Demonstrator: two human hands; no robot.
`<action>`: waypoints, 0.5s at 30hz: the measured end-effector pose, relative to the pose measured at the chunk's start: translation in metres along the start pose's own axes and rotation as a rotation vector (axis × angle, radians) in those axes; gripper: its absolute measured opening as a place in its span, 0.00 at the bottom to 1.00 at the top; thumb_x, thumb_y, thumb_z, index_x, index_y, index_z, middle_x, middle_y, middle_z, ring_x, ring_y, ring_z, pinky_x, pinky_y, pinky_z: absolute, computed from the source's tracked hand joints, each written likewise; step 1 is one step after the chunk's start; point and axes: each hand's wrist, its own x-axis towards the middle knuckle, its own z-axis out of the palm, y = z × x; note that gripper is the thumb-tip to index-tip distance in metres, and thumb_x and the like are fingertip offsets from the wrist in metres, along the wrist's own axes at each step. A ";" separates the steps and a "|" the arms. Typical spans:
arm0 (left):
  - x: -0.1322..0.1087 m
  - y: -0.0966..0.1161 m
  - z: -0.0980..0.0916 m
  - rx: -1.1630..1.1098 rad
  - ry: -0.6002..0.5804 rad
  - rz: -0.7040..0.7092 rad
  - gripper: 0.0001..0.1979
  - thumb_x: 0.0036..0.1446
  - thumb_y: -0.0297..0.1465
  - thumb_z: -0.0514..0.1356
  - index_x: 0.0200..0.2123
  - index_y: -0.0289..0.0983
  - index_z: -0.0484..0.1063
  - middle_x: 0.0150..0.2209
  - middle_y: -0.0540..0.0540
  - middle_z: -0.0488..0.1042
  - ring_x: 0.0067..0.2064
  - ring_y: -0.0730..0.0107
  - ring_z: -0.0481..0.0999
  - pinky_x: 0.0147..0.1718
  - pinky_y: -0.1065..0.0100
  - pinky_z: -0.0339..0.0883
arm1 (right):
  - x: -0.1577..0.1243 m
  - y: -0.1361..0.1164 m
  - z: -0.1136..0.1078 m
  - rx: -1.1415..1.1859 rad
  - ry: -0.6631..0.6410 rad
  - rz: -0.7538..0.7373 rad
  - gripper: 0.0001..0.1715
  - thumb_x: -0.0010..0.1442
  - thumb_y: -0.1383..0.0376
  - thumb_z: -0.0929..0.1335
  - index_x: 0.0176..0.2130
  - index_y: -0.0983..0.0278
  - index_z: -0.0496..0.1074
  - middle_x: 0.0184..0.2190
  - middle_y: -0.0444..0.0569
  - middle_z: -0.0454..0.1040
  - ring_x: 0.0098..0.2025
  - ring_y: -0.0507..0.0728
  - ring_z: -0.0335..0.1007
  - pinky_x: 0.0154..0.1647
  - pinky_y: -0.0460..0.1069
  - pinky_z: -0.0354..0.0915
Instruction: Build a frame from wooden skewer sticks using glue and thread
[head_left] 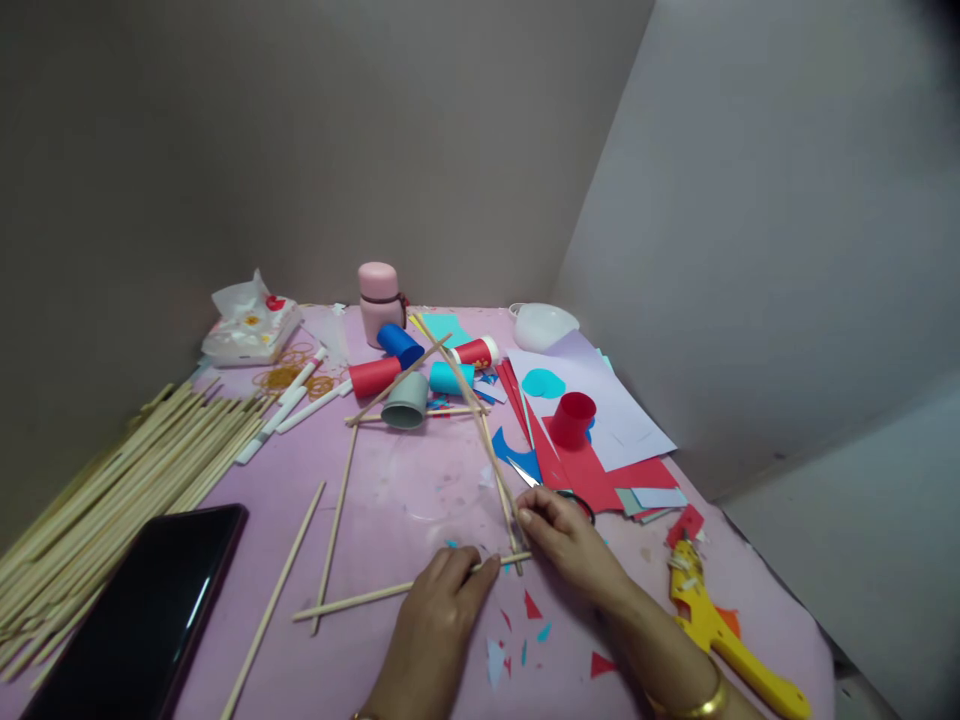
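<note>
Thin wooden sticks form a four-sided frame on the pink table. My left hand (pixel 439 620) is closed on the frame's front wooden stick (pixel 360 600), close to the right corner. At that corner, my right hand (pixel 562 535) pinches the lower end of a long slanting wooden stick (pixel 457 375), which reaches up and away to the left. Its far end crosses another slanted stick (pixel 394 382) rising from the back left corner. The frame's left stick (pixel 337 525) and back stick (pixel 465 411) lie on the table. Scissors (pixel 523 473) lie partly hidden behind my right hand.
Left are a stick bundle (pixel 142 470), a black phone (pixel 142 610) and a loose stick (pixel 277 595). Paper tubes, including a grey one (pixel 406 402), and a pink flask (pixel 379 300) stand behind. Red paper (pixel 600 475) and a yellow glue gun (pixel 720 630) lie right.
</note>
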 end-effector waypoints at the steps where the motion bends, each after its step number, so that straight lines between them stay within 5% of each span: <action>1: 0.000 0.000 -0.001 -0.002 0.001 0.001 0.21 0.53 0.14 0.57 0.49 0.37 0.70 0.42 0.42 0.73 0.42 0.62 0.72 0.40 0.61 0.72 | -0.001 0.002 0.000 0.057 -0.001 0.027 0.07 0.62 0.63 0.61 0.32 0.63 0.64 0.20 0.38 0.60 0.21 0.50 0.57 0.21 0.44 0.58; 7: 0.002 -0.001 -0.002 0.001 0.012 0.032 0.21 0.53 0.14 0.55 0.49 0.37 0.70 0.41 0.42 0.73 0.41 0.62 0.73 0.38 0.61 0.73 | -0.005 0.003 0.001 0.272 0.014 0.083 0.11 0.61 0.56 0.62 0.37 0.62 0.61 0.25 0.42 0.66 0.20 0.49 0.56 0.20 0.44 0.56; 15: -0.002 -0.001 -0.004 0.045 0.035 0.058 0.18 0.61 0.20 0.47 0.50 0.38 0.68 0.40 0.42 0.73 0.41 0.64 0.73 0.38 0.64 0.73 | -0.022 0.001 -0.014 0.254 0.134 0.059 0.13 0.62 0.55 0.64 0.35 0.62 0.68 0.24 0.41 0.64 0.25 0.52 0.60 0.24 0.46 0.58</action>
